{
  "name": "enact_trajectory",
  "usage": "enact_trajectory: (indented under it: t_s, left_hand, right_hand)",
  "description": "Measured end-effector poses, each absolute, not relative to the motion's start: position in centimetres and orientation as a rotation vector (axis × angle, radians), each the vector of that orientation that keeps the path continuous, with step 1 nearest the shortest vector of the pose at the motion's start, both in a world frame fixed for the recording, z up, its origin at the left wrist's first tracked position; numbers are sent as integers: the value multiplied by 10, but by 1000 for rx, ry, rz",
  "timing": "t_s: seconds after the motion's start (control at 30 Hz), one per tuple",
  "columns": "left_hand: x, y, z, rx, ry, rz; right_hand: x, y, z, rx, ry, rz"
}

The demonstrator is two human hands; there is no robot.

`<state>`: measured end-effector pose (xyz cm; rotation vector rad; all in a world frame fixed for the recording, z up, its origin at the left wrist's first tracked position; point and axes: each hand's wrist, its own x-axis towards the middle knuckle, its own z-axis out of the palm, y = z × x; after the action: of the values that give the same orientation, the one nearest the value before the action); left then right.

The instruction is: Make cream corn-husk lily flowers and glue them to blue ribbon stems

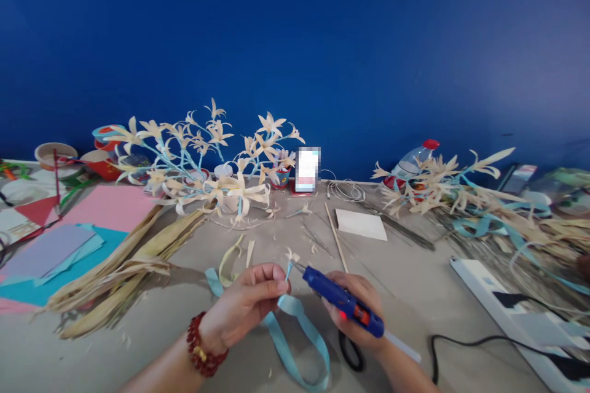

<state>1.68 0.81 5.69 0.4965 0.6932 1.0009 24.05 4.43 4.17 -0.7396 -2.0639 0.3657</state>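
Observation:
My left hand (255, 295) pinches a small pale flower (290, 256) by its thin stem, which is wrapped in light blue. From those fingers a light blue ribbon (295, 344) loops down onto the table. My right hand (354, 307) is wrapped around a blue hot glue gun (341, 301), its metal tip close beside the flower's base; whether they touch I cannot tell. A translucent glue stick (402, 347) pokes out of the gun's back end.
Finished pale flower branches (184, 159) stand at the back left, more (452, 181) at the right. Dried husks (133, 264) and coloured paper (110, 209) lie left. A white power strip (488, 301) with black cords is at right. A lit phone (308, 169) stands by the wall.

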Motion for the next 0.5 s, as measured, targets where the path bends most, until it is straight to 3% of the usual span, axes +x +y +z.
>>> enact_trajectory:
  t_s: [0.3, 0.5]
  left_hand:
    - [16, 9, 54, 470, 726, 1036]
    - [18, 8, 55, 465, 680, 1040]
  right_hand:
    - [241, 39, 44, -578, -2036, 316]
    - [235, 41, 39, -698, -2003, 338]
